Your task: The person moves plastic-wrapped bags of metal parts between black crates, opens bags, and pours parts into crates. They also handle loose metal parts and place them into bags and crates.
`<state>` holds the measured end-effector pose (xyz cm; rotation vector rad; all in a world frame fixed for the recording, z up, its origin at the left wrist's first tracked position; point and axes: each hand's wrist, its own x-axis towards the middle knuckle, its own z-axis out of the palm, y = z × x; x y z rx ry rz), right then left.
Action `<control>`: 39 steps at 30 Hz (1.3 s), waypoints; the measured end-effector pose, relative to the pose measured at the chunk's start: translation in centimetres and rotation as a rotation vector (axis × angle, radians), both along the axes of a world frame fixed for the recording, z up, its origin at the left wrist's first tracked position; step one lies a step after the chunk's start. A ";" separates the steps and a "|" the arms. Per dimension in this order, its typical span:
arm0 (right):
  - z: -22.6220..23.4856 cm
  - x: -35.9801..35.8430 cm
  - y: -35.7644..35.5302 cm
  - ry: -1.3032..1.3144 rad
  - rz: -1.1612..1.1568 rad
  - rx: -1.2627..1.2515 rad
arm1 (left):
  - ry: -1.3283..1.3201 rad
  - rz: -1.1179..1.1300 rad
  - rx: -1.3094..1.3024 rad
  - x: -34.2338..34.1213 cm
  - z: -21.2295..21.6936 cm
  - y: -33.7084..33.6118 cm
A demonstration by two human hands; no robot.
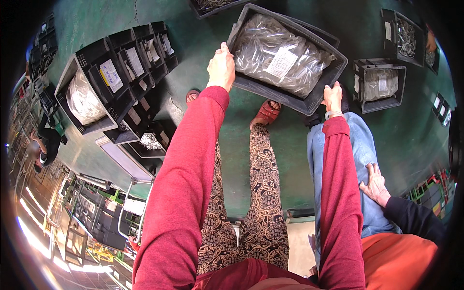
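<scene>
A black plastic crate is held out in front of me, tilted. My left hand is closed round its left rim. At the near right corner, my right hand is closed on the edge. Inside the crate lies a clear plastic bag of shiny pieces whose kind I cannot make out, with a white paper label on top. Behind its far right side shows the edge of another dark crate, partly hidden.
Stacked black bins with labels and bagged parts stand on the left. On the right, a smaller crate and a crate of metal parts sit on the green floor. A person in jeans is close on my right, a hand on the thigh.
</scene>
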<state>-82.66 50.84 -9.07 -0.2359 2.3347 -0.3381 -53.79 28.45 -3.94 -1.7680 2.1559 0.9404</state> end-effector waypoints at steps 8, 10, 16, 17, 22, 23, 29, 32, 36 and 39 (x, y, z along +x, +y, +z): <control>-1.3 -0.4 0.8 0.032 0.027 -0.020 | 0.011 -0.010 -0.037 0.1 -0.1 0.2; -0.9 -0.3 0.7 -0.001 0.001 -0.030 | 0.005 -0.012 -0.028 0.2 -0.2 0.3; 1.3 0.5 -1.2 0.014 -0.037 -0.009 | 0.010 -0.010 -0.050 0.5 -0.2 0.5; 1.2 0.3 -1.1 0.000 -0.031 -0.004 | 0.008 -0.007 -0.048 0.4 -0.1 0.5; 0.3 0.0 -0.4 0.014 0.002 -0.007 | -0.002 0.013 -0.030 0.3 0.0 0.5; 0.1 0.0 -0.3 0.023 0.022 -0.008 | -0.007 0.014 -0.031 0.3 -0.1 0.5; -3.2 -0.9 1.9 0.131 0.104 -0.034 | 0.014 0.034 -0.011 0.0 0.2 0.4; -3.4 -1.0 2.0 0.138 0.115 -0.023 | 0.011 0.040 -0.011 0.0 0.4 0.4; -3.0 -1.1 1.8 0.124 0.117 -0.032 | 0.021 0.029 -0.030 0.2 0.2 0.5; -2.1 -0.6 1.1 0.097 0.104 -0.023 | 0.033 0.040 -0.038 0.6 -0.2 0.7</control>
